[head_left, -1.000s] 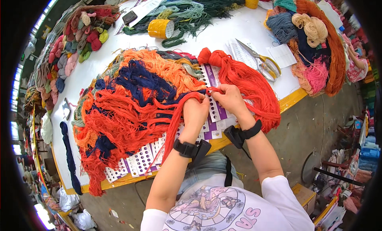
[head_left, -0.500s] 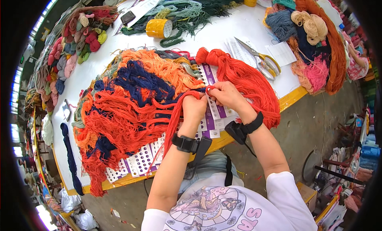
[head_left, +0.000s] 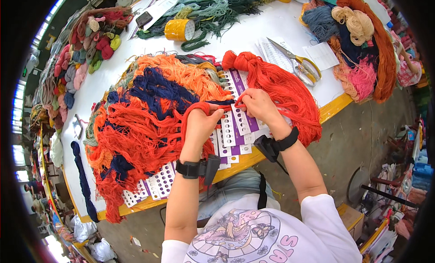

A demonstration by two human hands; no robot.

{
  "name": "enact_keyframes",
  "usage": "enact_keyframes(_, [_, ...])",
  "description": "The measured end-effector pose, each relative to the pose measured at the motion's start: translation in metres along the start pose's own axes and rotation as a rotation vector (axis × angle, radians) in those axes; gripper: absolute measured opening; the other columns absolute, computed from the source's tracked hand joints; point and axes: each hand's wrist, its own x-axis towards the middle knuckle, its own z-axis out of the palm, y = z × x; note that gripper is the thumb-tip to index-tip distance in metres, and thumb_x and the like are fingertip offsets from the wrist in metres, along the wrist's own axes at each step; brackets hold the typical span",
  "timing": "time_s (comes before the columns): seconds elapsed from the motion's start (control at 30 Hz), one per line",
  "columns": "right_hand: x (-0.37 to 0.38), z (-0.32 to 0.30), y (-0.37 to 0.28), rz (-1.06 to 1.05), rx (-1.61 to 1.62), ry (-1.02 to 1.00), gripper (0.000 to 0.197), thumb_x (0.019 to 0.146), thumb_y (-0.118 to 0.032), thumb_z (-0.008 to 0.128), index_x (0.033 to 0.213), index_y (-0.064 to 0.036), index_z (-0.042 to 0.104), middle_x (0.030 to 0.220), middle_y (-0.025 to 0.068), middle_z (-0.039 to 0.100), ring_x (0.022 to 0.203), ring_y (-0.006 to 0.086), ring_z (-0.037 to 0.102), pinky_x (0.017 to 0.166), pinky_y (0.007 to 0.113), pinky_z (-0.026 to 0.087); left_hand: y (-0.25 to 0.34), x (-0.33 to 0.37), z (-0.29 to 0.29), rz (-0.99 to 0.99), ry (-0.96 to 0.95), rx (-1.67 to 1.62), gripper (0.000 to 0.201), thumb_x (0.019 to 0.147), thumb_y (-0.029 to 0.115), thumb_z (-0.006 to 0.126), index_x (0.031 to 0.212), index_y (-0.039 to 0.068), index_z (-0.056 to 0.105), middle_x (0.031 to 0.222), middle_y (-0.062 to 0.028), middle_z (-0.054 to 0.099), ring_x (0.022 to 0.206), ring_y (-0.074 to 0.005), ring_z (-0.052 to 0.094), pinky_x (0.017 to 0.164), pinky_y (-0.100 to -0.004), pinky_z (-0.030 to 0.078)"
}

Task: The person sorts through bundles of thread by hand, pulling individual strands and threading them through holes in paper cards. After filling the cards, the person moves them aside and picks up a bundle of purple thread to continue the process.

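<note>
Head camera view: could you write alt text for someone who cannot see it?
Seen from above, a person's left hand and right hand pinch red-orange yarn strands over white and purple punched sample cards on a white table. Tangled orange and navy yarn lies to the left, a red skein to the right, scissors beyond.

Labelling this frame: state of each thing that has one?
left hand: closed on red yarn strand
right hand: pinching the strand at a punched card
scissors: closed, flat on the table
yellow tape roll: on its side
red skein: knotted at top
</note>
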Motion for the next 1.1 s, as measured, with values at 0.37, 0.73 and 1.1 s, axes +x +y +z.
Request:
enact_keyframes(0.37, [-0.014,-0.007,-0.002,-0.129,-0.026,0.014,0.019,0.068,-0.016,0.059,0.081,-0.0030,0.056,0.073,0.0130,0.062,0.069,0.0243,0.060,0.061,0.034,0.046,0.019,-0.002,0.008,-0.402,-0.184,-1.134,0.016,0.089,0.016,0.049,0.092,0.003,0.057,0.082,-0.0041,0.061,0.040,-0.0006,0.027,0.037,-0.0167,0.025])
enact_keyframes(0.73, [0.003,-0.020,-0.011,-0.216,-0.053,-0.300,0.018,0.075,-0.004,0.054,0.093,-0.0076,0.056,0.083,0.0051,0.059,0.072,0.0141,0.059,0.055,0.026,0.049,0.007,0.010,0.021,0.280,-0.432,0.120,0.007,0.081,0.011,0.061,0.081,0.004,0.059,0.078,0.0020,0.052,0.053,-0.0030,0.040,0.045,-0.0180,0.031])
enact_keyframes(1.1, [0.011,-0.038,-0.024,0.197,0.135,-0.542,0.012,0.084,-0.009,0.048,0.095,-0.0053,0.051,0.088,0.0059,0.056,0.077,0.0122,0.063,0.044,0.024,0.050,0.044,0.002,-0.186,0.010,0.267,-0.791,0.028,0.089,0.020,0.051,0.110,0.002,0.053,0.070,0.0031,0.049,0.047,-0.0022,0.032,0.038,-0.0181,0.028])
